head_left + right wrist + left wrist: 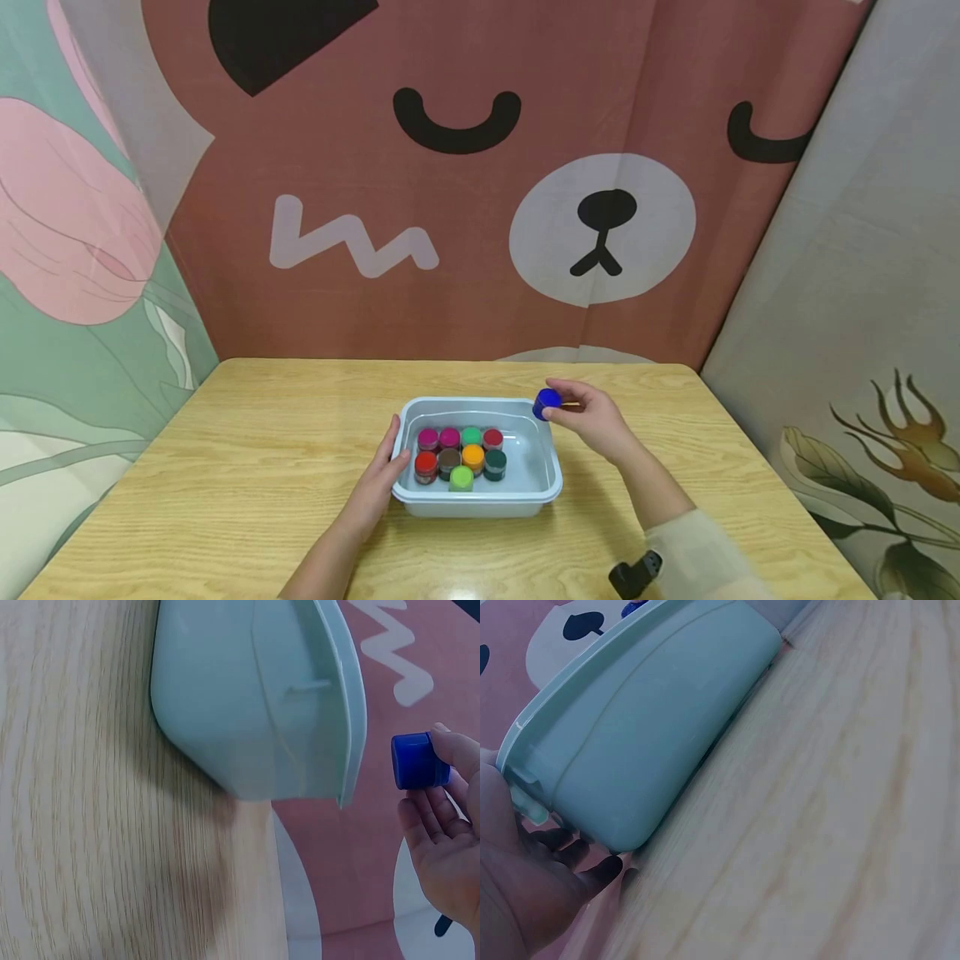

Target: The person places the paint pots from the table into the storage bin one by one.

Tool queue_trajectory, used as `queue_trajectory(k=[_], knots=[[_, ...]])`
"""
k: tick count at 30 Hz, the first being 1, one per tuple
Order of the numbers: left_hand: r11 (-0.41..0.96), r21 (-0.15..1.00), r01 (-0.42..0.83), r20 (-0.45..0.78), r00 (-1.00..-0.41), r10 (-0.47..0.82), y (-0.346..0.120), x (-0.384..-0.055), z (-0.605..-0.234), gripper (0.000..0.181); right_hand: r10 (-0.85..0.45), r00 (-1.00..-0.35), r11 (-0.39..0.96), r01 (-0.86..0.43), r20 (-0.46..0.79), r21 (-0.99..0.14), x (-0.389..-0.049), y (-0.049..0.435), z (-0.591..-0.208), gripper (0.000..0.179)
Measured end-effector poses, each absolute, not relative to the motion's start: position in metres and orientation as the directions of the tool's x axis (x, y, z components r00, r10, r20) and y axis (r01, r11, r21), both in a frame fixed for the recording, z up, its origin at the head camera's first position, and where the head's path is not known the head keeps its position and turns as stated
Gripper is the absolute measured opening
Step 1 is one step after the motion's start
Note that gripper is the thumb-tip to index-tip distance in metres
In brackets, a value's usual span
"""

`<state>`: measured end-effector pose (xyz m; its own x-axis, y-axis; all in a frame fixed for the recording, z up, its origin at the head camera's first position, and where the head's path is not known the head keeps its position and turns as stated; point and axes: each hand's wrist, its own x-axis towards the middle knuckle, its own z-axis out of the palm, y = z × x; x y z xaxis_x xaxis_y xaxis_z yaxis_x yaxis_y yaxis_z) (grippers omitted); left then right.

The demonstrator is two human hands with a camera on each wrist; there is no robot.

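Note:
A light blue plastic tub (480, 498) stands on the table. My left hand (372, 486) grips its left end, thumb over the rim; in the left wrist view the fingers curl against the outside of the tub wall (645, 712). Above the tub's back right corner, my right hand (592, 419) pinches a small blue paint jar (546, 405) between thumb and fingers. The right wrist view shows this blue jar (414, 761) held beyond the rim. Inside the tub, several similar jars with coloured lids, among them a lime green jar (461, 477) and an orange jar (472, 456), are grouped toward the left.
The wooden table (262, 467) extends around the tub on all sides. Behind it hangs a brown curtain (337, 317) with a bear face. A patterned curtain (847, 333) borders the right side. A black device (635, 575) sits at the right sleeve.

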<state>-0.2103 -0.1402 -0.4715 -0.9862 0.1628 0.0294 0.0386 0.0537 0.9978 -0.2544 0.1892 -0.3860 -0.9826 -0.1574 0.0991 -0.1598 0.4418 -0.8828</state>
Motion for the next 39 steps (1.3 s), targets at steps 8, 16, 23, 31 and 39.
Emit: queue_trajectory(k=[8, 16, 23, 31, 39], knots=[[0.059, 0.998, 0.036, 0.026, -0.987, 0.158, -0.140, -0.210, -0.471, 0.064, -0.221, -0.972, 0.427, -0.165, 0.074, -0.889, -0.252, 0.172, -0.386, 0.052], [0.066, 0.997, 0.028, 0.018, -0.988, 0.156, -0.140, -0.210, -0.470, 0.064, -0.281, -0.958, 0.422, -0.172, 0.052, -0.890, -0.252, 0.158, -0.391, 0.047], [0.059, 0.998, 0.028, 0.018, -0.987, 0.157, -0.140, -0.210, -0.470, 0.064, -0.341, -0.939, 0.412, -0.195, 0.048, -0.890, -0.250, 0.147, -0.399, 0.044], [0.067, 0.998, 0.022, 0.012, -0.988, 0.152, -0.140, -0.209, -0.470, 0.064, -0.385, -0.923, 0.471, -0.203, 0.007, -0.859, -0.250, 0.136, -0.405, 0.044], [0.062, 0.998, 0.027, 0.017, -0.988, 0.152, -0.140, -0.209, -0.469, 0.064, -0.432, -0.902, 0.492, -0.224, -0.013, -0.841, -0.247, 0.130, -0.404, 0.042]])
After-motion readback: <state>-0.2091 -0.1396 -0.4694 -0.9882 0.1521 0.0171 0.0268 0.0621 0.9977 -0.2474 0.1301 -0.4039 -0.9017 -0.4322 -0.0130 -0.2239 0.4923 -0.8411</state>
